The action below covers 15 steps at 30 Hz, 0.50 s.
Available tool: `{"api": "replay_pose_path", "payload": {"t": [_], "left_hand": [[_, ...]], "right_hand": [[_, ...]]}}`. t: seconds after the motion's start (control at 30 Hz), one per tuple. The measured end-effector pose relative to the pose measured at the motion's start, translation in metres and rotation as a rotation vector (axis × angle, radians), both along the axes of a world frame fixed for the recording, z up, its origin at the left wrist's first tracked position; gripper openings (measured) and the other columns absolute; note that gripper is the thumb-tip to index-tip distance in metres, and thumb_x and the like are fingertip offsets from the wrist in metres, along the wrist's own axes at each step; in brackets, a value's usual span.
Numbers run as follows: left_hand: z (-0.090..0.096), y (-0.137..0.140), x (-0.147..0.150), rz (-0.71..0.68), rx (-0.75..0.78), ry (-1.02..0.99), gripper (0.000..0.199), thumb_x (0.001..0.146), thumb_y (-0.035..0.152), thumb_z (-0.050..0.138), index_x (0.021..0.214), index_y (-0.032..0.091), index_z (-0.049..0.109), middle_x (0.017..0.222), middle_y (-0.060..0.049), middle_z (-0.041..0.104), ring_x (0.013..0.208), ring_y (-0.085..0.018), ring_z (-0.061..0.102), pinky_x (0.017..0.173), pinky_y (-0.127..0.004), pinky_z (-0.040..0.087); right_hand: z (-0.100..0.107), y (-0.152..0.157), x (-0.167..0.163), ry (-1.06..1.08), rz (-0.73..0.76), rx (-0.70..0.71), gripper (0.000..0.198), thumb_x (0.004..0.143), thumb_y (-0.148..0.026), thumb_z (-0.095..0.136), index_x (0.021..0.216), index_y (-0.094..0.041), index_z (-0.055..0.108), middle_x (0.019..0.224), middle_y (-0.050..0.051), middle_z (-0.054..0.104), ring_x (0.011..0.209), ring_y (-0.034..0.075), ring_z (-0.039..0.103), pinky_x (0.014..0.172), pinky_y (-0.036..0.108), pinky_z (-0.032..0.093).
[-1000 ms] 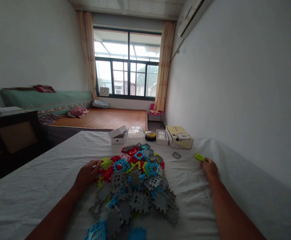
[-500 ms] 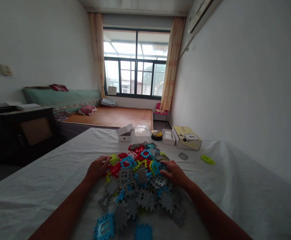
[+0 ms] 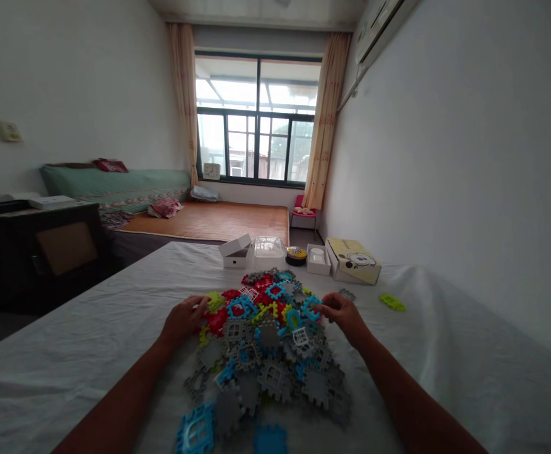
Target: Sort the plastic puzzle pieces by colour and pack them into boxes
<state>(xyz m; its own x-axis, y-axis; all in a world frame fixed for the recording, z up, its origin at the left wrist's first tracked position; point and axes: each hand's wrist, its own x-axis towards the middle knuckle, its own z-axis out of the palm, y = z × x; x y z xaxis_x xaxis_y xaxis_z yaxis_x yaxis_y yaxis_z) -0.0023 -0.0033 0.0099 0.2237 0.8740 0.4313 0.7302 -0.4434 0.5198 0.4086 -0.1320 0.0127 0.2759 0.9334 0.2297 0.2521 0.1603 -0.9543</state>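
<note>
A heap of interlocking plastic building tiles (image 3: 270,335) in grey, red, blue and lime green lies between my hands. At its left edge, the curled fingers of my left hand (image 3: 185,318) close on a lime-green building tile (image 3: 215,302). On the other side, my right hand (image 3: 344,316) pinches a blue building tile (image 3: 310,307) between thumb and fingertips. A white window-pattern tile (image 3: 300,338) lies on the heap below it. Close to me are a blue window tile (image 3: 196,431) and a plain blue tile (image 3: 270,439).
Along the far edge of the white-sheeted table (image 3: 110,328) stand an open white box (image 3: 236,253), a clear container (image 3: 269,250), a round black-and-yellow tin (image 3: 296,255), a small white box (image 3: 318,260) and a yellow carton (image 3: 353,262). A loose lime-green tile (image 3: 392,302) lies at right.
My right hand has moved right and closed its fingers on a blue tile, which has shifted rightward. The white window tile beneath now shows more fully. My left hand has stayed in place.
</note>
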Motion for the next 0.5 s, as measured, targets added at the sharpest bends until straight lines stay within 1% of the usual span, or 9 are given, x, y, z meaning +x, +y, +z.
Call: {"api": "replay_pose_path", "payload": {"t": [0.13,0.23,0.33,0.4,0.5], "left_hand": [[0.0,0.0,0.0,0.004,-0.007,0.007,0.043,0.085,0.05,0.038,0.091,0.021,0.069,0.097,-0.005,0.073,0.082,-0.02,0.068,0.075,-0.026,0.051],[-0.002,0.001,0.0,0.001,-0.007,0.018,0.042,0.085,0.049,0.038,0.092,0.021,0.069,0.099,-0.005,0.072,0.085,-0.02,0.068,0.076,-0.026,0.05],[-0.003,0.001,0.001,0.0,-0.005,0.012,0.041,0.084,0.049,0.039,0.092,0.022,0.069,0.098,-0.005,0.073,0.084,-0.02,0.068,0.077,-0.025,0.05],[-0.002,0.001,0.001,0.001,-0.013,0.01,0.041,0.084,0.049,0.04,0.092,0.021,0.07,0.099,-0.005,0.073,0.083,-0.02,0.068,0.076,-0.026,0.051],[-0.001,0.0,0.001,-0.001,-0.015,0.003,0.042,0.084,0.049,0.04,0.091,0.021,0.07,0.1,-0.005,0.073,0.085,-0.021,0.069,0.076,-0.026,0.052]], "right_hand": [[-0.021,0.007,0.048,0.073,-0.353,-0.003,0.045,0.056,-0.055,0.074,0.076,-0.019,0.057,0.064,0.001,0.065,0.055,0.016,0.062,0.053,0.028,0.053],[-0.035,0.008,0.081,0.094,-0.499,0.006,0.044,0.055,-0.055,0.071,0.076,-0.02,0.054,0.066,0.003,0.066,0.059,0.019,0.066,0.056,0.03,0.055],[-0.045,0.009,0.099,0.12,-0.582,0.011,0.042,0.054,-0.052,0.07,0.077,-0.021,0.053,0.067,0.004,0.067,0.061,0.02,0.067,0.057,0.03,0.057],[-0.049,0.012,0.103,0.134,-0.602,0.018,0.041,0.054,-0.05,0.07,0.077,-0.02,0.053,0.068,0.004,0.067,0.061,0.02,0.068,0.056,0.03,0.057],[-0.052,0.016,0.107,0.142,-0.636,0.043,0.042,0.055,-0.051,0.069,0.078,-0.02,0.054,0.068,0.004,0.067,0.06,0.021,0.068,0.055,0.03,0.058]]}}
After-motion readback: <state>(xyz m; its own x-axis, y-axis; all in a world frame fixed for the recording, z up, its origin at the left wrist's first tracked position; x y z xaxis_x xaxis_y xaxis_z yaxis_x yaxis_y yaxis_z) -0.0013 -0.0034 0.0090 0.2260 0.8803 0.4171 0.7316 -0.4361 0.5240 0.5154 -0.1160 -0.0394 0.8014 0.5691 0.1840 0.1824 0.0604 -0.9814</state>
